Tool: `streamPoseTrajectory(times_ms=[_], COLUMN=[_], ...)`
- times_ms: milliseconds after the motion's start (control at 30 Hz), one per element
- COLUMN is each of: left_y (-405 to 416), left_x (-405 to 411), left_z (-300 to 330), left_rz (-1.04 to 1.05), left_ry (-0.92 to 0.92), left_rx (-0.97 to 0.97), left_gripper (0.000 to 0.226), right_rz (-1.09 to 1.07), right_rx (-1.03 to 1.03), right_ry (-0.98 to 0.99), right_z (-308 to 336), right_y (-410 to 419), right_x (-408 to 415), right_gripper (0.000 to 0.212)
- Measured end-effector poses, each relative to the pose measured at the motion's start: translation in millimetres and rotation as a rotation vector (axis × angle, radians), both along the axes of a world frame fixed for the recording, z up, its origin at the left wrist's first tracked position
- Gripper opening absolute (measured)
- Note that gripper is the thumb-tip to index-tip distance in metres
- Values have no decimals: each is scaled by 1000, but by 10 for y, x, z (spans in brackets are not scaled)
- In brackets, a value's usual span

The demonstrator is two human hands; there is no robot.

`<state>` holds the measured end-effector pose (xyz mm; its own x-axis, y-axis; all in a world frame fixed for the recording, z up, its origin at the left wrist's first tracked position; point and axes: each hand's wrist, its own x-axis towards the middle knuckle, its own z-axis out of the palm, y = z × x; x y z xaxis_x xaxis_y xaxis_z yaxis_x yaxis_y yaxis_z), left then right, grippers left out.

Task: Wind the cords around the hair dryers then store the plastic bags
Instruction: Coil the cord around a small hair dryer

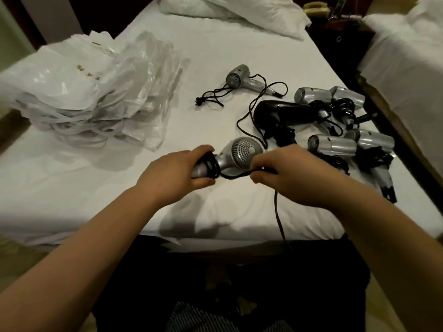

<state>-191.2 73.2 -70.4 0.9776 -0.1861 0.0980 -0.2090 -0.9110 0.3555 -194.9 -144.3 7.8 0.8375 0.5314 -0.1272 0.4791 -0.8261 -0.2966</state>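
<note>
Clenched around the handle of the silver hair dryer [236, 155], the left hand [172, 174] pins the cord turns already wound there so they cannot slip, just above the bed [215, 44]. The loose cord [278, 212] is pinched by the right hand [287, 173] and kept taut for winding. The plastic bags [91, 87] lie piled at left, not yet stored.
</note>
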Motion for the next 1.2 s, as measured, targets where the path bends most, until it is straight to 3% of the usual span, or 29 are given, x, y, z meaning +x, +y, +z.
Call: streamPoseTrajectory(times_ms=[200,300,400,533,600,633,700,800,933,1067,1133,1200], left_y=[-116,-193,-257,-334,-335,-337,-346,-372,-406,-356,-317,-286], left_x=[-71,-135,-200,-293,-302,-301,-294,-232,-151,-102,-89,-67], left_z=[109,200,325,435,442,433,401,329,241,169,186,209], left_rz=[-219,-350,-422,-411,-339,-311,-275,-228,-88,-25,-21,-31], left_ry=[43,89,185,264,338,371,399,373,351,428,423,352], left_rx=[50,15,-71,-351,-578,-701,-900,-1041,-1063,-977,-850,-704], left_gripper=[69,69,70,54,56,59,60,52,40,62,65,59], right_rz=[49,26,27,15,-160,-273,-212,-195,-258,-286,-290,-313], right_rx=[80,239,338,447,559,696,822,940,883,656,610,703], right_ry=[-150,-42,154,552,705,727,750,846,681,522,559,741], right_z=[159,177,158,-133,-602,-878,-1211,-903,-941,-967,-979,-966], right_y=[34,-6,-37,-266,-537,-690,-760,-259,-75,-17,-11,11], right_x=[169,289,370,535,729,866,866,344,169,121,66,5], right_gripper=[13,10,20,20,25,33,32,20,32,34,32,30])
